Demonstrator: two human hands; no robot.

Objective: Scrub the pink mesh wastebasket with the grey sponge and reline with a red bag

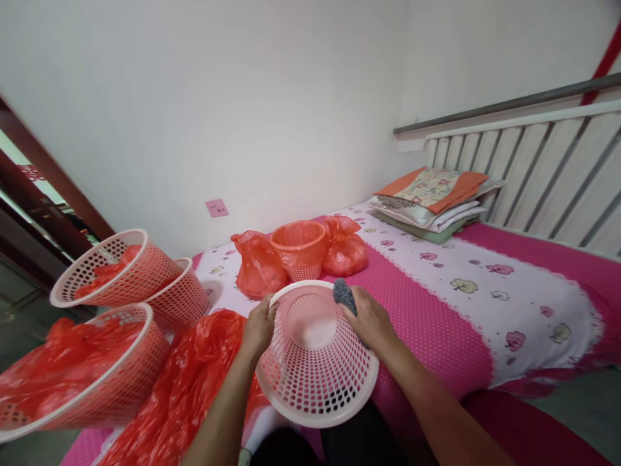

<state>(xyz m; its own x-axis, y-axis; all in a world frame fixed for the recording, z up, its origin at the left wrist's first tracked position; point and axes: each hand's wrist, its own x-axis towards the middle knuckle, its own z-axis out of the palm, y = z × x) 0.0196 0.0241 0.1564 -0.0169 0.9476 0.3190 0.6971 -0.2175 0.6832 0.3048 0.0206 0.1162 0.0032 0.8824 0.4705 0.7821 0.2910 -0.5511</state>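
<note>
A pale pink plastic basket [310, 383] with holes in its wall is tilted towards me in front of my lap, its inside in view. My left hand [259, 325] grips its rim on the left side. At the upper right rim, my right hand [367, 317] is closed around a dark grey cloth [344, 296], which touches the basket's edge. Left of my left forearm lies a crumpled red plastic bag [198, 362].
More pink baskets [140, 369] with red bags inside stand at the left. Behind the held basket are a bag-lined basket [305, 268] and filled red bags [262, 265]. Folded bedding [431, 194] lies near the white headboard [548, 168]. Everything rests on a pink bedspread [436, 330].
</note>
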